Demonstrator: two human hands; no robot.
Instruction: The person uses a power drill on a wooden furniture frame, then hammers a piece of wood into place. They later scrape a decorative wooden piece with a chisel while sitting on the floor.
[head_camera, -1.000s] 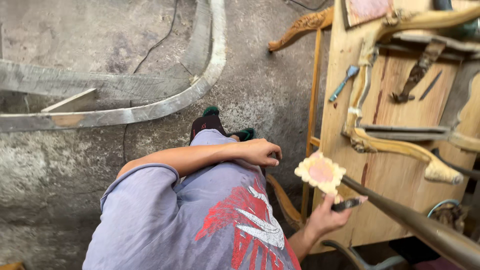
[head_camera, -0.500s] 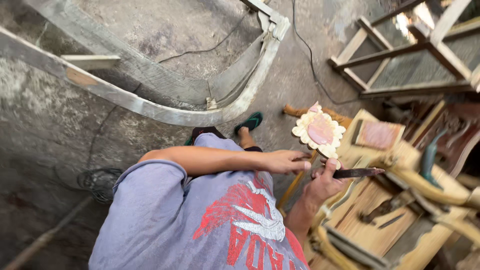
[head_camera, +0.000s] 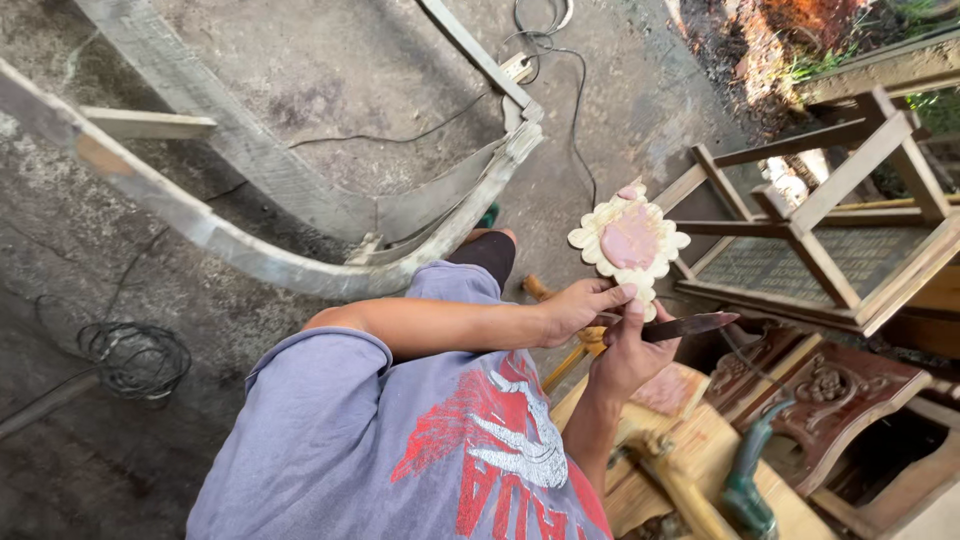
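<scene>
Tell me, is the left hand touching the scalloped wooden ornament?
Touching. In the head view, the left hand has fingertips resting on the lower edge of the wooden ornament.

The bare left forearm crosses the chest, left hand (head_camera: 575, 305) loosely curled, meeting the right hand (head_camera: 628, 350) (fingers clenched, wrist raised).

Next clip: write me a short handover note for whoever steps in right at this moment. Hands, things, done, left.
Left hand: its grip pinches the lower edge of the carved wooden ornament, held up in the air.
Right hand: closed on a dark flat blade tool, beside the ornament's lower edge.
Done: scalloped outline cut; the centre is pink.
Left: cannot tell what remains.
Nearby: carved brown panel and wooden frame to the right.
</scene>
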